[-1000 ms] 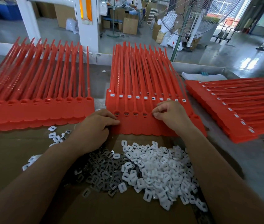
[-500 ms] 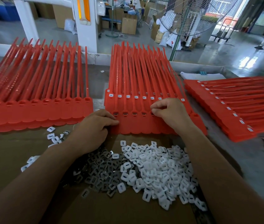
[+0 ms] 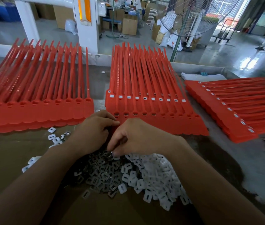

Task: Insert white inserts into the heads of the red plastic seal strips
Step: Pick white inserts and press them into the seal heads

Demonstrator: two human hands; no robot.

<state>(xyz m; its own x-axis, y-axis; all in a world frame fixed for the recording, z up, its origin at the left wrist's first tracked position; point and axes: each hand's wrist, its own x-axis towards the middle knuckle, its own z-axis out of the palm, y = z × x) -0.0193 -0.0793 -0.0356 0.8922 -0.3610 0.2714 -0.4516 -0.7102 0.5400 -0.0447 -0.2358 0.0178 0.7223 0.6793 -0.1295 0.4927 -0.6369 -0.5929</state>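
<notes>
**Change.** Left hand (image 3: 94, 132) unchanged from a second before: fingers curled on the near-left corner of the middle sheet of strips (image 3: 157, 120), holding it down. Right hand (image 3: 138, 138) had left the row of heads it was pressing. It now reached back and down, fingertips (image 3: 114, 153) bunched narrow at the far edge of the pile of inserts (image 3: 152, 176). Whether an insert was already pinched could not be told.

**Reading.** One head probably just filled, the next insert being fetched. In the near row of heads, roughly the left five looked plugged and the rest to the right open. Sheet about half done.

**Materials.**
- Left stack of strips (image 3: 36, 111): glossy red moulded plastic with flat scalloped tabs and long thin tails fanning upward. Head slots empty.
- Loose inserts (image 3: 52, 137): a few lay just below that stack, on matte brown cardboard (image 3: 6, 156).
- Pile: small rounded-square pieces, each with a slot. White where lit, grey under the arms' shadow.
- Middle sheet: a back layer showed white in every head.
- Right stack of strips (image 3: 234, 111): lay angled, white showing in its heads.
- Surface (image 3: 226, 159): dull grey, scuffed and mottled.
</notes>
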